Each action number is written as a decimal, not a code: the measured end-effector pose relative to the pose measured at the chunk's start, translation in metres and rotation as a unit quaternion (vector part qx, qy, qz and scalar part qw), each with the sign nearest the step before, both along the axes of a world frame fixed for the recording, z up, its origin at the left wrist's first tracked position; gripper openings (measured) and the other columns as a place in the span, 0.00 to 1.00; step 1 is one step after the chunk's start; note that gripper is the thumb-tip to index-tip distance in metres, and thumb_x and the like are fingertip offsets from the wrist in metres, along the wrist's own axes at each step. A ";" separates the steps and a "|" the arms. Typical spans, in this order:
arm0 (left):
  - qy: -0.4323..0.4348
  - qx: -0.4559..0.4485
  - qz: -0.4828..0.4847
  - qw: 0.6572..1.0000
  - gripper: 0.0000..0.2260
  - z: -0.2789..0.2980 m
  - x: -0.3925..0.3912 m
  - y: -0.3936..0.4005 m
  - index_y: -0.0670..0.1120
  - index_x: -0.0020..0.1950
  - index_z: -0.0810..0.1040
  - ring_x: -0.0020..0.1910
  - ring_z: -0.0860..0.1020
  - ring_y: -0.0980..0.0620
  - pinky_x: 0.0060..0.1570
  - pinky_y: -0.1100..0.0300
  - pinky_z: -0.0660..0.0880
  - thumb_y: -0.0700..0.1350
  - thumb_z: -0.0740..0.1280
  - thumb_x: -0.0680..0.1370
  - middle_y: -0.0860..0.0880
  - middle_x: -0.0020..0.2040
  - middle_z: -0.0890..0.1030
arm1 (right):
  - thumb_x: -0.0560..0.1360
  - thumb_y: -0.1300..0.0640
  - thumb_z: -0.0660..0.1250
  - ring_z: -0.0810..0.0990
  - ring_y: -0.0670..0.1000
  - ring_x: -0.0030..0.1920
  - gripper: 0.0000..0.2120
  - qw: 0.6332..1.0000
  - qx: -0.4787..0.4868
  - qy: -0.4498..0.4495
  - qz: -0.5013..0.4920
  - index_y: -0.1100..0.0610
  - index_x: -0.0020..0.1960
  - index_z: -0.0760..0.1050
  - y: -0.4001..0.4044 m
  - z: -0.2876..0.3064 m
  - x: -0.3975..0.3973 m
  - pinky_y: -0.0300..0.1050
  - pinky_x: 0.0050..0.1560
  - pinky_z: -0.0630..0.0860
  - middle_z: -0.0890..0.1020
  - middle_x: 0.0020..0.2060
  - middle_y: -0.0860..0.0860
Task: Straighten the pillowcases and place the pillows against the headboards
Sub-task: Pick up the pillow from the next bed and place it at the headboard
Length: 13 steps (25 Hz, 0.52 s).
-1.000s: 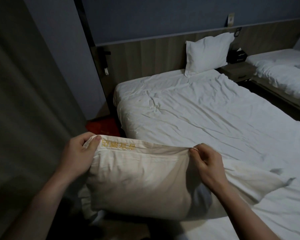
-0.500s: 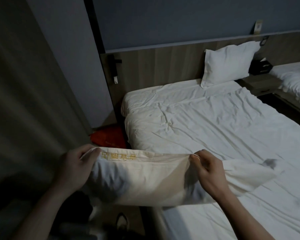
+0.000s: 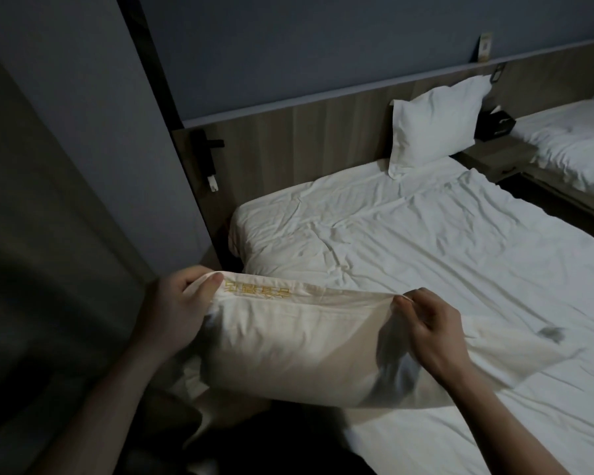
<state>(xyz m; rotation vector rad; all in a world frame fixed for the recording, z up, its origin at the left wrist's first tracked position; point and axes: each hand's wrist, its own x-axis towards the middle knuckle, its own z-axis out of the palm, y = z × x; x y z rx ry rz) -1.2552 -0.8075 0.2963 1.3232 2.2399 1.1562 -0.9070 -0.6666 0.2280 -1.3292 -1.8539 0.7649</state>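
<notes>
A cream pillow in a pillowcase with yellow embroidered characters along its top hem hangs over the near left corner of the bed. My left hand grips the hem's left corner. My right hand pinches the hem further right, and a loose flap of the case trails to the right onto the sheet. A second white pillow leans upright against the wooden headboard at the bed's far right.
A wall and a dark door frame stand close on the left, leaving a narrow gap beside the bed. A nightstand with a black tissue box separates this bed from a second bed at the right.
The view has shifted left and nearer to the bed's left corner. Both hands keep the same grip on the hem, and the pillow has been carried slightly up and forward.
</notes>
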 end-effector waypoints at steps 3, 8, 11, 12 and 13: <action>0.006 0.006 -0.019 1.000 0.11 -0.004 -0.031 0.043 0.47 0.42 0.84 0.41 0.84 0.59 0.41 0.53 0.80 0.50 0.68 0.81 0.54 0.38 0.87 | 0.81 0.57 0.68 0.80 0.50 0.38 0.14 1.000 -0.002 0.009 -0.007 0.54 0.36 0.78 0.036 -0.002 -0.027 0.55 0.41 0.76 0.80 0.34 0.50; -0.003 -0.006 -0.016 1.000 0.12 -0.018 -0.079 0.108 0.44 0.44 0.83 0.42 0.85 0.51 0.43 0.52 0.80 0.50 0.68 0.81 0.49 0.38 0.86 | 0.81 0.57 0.68 0.79 0.50 0.36 0.14 1.000 -0.002 0.016 0.006 0.54 0.36 0.78 0.105 -0.009 -0.071 0.52 0.40 0.74 0.80 0.33 0.51; -0.009 -0.031 -0.012 0.999 0.11 -0.021 -0.102 0.137 0.45 0.42 0.82 0.41 0.84 0.54 0.40 0.56 0.77 0.49 0.69 0.82 0.51 0.37 0.85 | 0.81 0.56 0.68 0.80 0.51 0.37 0.14 1.000 -0.014 0.015 0.015 0.55 0.37 0.78 0.144 -0.015 -0.098 0.50 0.40 0.74 0.80 0.34 0.51; -0.017 -0.034 -0.007 0.999 0.11 -0.021 -0.109 0.144 0.45 0.41 0.83 0.40 0.83 0.56 0.40 0.57 0.77 0.48 0.69 0.81 0.52 0.37 0.85 | 0.81 0.56 0.68 0.80 0.51 0.37 0.14 1.000 -0.019 0.015 0.019 0.55 0.37 0.78 0.156 -0.016 -0.107 0.50 0.40 0.74 0.80 0.34 0.51; -0.026 -0.034 0.001 0.999 0.11 -0.022 -0.118 0.151 0.46 0.41 0.83 0.39 0.83 0.58 0.39 0.59 0.76 0.48 0.69 0.81 0.52 0.36 0.85 | 0.81 0.56 0.68 0.80 0.51 0.37 0.14 0.999 -0.024 0.011 0.024 0.55 0.37 0.77 0.169 -0.017 -0.117 0.51 0.41 0.74 0.80 0.34 0.51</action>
